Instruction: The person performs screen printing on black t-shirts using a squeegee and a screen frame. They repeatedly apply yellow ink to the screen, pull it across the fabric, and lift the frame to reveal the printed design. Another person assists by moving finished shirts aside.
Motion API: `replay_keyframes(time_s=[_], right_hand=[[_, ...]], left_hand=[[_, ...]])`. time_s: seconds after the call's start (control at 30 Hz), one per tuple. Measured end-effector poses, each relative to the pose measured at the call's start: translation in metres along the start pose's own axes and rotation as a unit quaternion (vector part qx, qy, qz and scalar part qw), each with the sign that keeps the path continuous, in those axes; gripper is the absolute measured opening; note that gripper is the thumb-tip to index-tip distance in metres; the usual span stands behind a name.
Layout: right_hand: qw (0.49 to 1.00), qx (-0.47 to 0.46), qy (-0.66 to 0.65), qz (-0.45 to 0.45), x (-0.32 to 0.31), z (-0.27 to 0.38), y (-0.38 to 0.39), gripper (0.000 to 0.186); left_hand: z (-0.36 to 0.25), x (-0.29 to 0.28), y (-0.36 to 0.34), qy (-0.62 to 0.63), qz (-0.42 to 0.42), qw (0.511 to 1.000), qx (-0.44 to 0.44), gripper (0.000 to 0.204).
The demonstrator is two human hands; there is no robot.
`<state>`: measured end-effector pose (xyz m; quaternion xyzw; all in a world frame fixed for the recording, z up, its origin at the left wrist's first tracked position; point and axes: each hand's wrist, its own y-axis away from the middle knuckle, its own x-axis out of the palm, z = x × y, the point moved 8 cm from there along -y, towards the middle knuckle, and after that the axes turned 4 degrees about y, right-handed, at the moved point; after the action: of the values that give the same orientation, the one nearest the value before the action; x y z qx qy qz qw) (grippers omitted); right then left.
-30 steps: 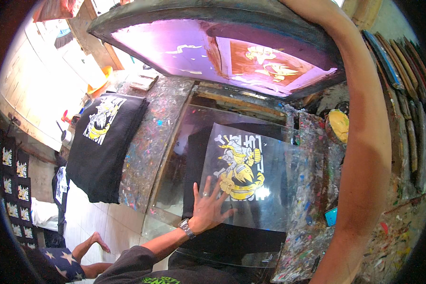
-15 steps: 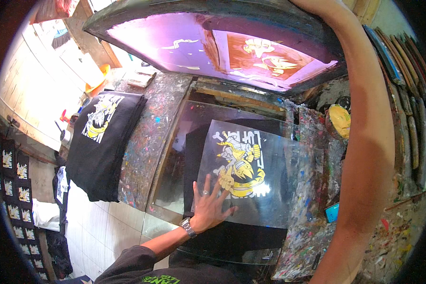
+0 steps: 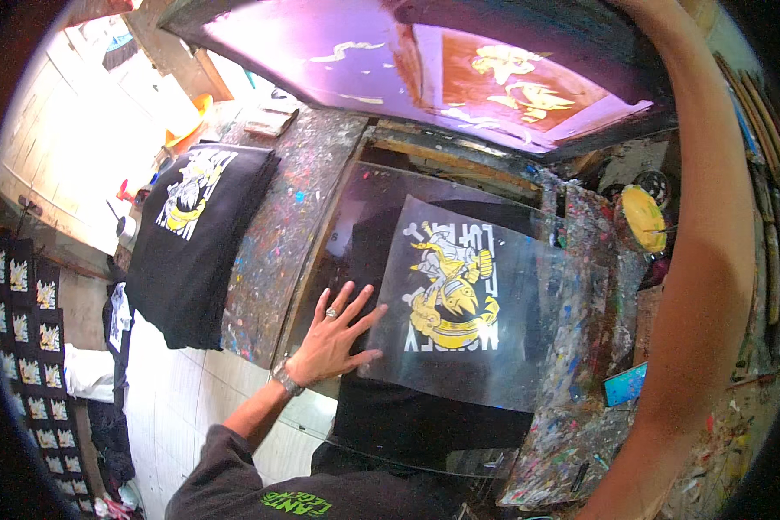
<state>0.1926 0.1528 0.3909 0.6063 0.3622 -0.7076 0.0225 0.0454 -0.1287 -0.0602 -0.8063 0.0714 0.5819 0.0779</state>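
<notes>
Leftward off the yellow-and-white print (image 3: 455,299), our left hand (image 3: 334,336) has moved to the edge of one clear sheet (image 3: 520,364), fingers spread, gripping nothing. Beneath, partly hidden, one black cloth (image 3: 429,433) lies on the workbench (image 3: 277,251). Beyond tilts one screen (image 3: 355,87); our right hand is cut off, its grip untellable.

"Where's the left hand (image 3: 334,334)?"
"Spread wide, fingertips at the left edge of a clear sheet (image 3: 516,373), which lies over black cloth (image 3: 407,433). A yellow-and-white print (image 3: 455,295) shows within its outline."
"And the right forearm (image 3: 711,208)?"
"Reaching up beside the tilted, dark-framed screen (image 3: 347,74)."
"Anything further left?"
"A pile of black fabric (image 3: 186,277), similar print on top."
</notes>
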Motion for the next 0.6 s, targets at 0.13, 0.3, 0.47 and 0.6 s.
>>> replay_keyframes(time_s=[0.13,0.3,0.47,0.6], right_hand=[[0.995,-0.088,0.024,-0.028,0.03,-0.006,-0.035,0.084],[0.998,-0.043,0.035,-0.009,0.015,0.0,-0.02,0.082],[0.999,-0.014,0.042,0.006,0.007,-0.007,-0.011,0.08],[0.999,0.011,0.048,0.021,0.0,-0.004,-0.004,0.078]], left_hand=[[0.012,0.004,0.017,-0.018,0.052,0.998,0.014,0.08],[0.012,0.005,0.013,-0.021,0.053,0.998,0.023,0.081],[0.01,0.002,0.011,-0.004,0.045,0.999,0.023,0.078],[-0.005,0.0,0.021,0.039,-0.03,0.999,0.022,0.072]])
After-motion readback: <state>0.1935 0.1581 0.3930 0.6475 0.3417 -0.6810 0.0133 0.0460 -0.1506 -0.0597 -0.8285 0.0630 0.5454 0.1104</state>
